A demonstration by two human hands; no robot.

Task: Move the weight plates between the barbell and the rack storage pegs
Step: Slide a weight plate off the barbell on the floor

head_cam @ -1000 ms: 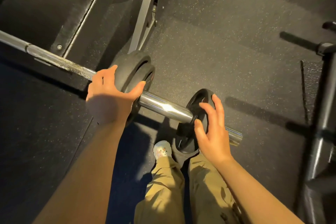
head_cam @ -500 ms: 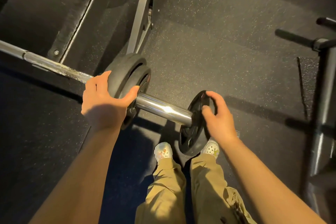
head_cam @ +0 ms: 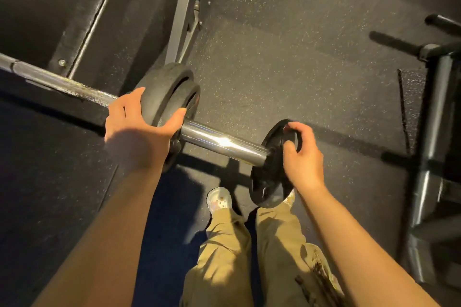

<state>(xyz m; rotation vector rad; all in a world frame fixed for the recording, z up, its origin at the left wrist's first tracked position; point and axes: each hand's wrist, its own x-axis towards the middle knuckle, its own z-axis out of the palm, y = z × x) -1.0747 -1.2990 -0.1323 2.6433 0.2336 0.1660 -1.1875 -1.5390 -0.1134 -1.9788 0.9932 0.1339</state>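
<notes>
A chrome barbell (head_cam: 219,142) runs from the upper left down to the centre. Two black plates (head_cam: 169,92) sit side by side on its sleeve, and my left hand (head_cam: 139,127) grips their near rim, thumb toward the sleeve. A smaller black plate (head_cam: 269,177) sits at the very end of the sleeve. My right hand (head_cam: 301,157) grips its upper rim with curled fingers. A black rack upright (head_cam: 434,117) with storage pegs (head_cam: 396,42) stands at the right.
Grey steel struts of the rack (head_cam: 182,15) rise behind the barbell. Speckled black rubber flooring (head_cam: 287,57) covers the ground. My legs in tan trousers (head_cam: 237,252) and light shoes (head_cam: 219,199) stand directly below the sleeve end.
My right hand closed its fingers round the small plate's rim and slid the plate outward to the sleeve's end. My left hand stayed on the two inner plates.
</notes>
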